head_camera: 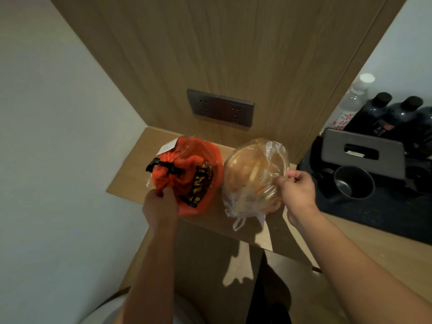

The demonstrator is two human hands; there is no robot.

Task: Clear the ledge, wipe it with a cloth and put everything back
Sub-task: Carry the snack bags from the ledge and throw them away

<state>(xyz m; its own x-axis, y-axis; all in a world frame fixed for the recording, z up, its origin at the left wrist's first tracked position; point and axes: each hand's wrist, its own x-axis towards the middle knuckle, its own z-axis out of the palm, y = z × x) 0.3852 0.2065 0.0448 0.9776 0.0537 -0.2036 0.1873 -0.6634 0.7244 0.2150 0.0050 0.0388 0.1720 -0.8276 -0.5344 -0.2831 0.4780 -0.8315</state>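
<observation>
1. The ledge [131, 174] holds two bags under the wall socket [219, 108]. This looks like the clearing step or the putting-back step; I cannot tell which.
2. If clearing, both bags need lifting straight up next.
3. The left hand [160, 202] pinches the orange bag [189, 174], fingers curled tight.
4. The right hand [297, 190] pinches the clear bag [252, 176], just beside the orange one.
</observation>
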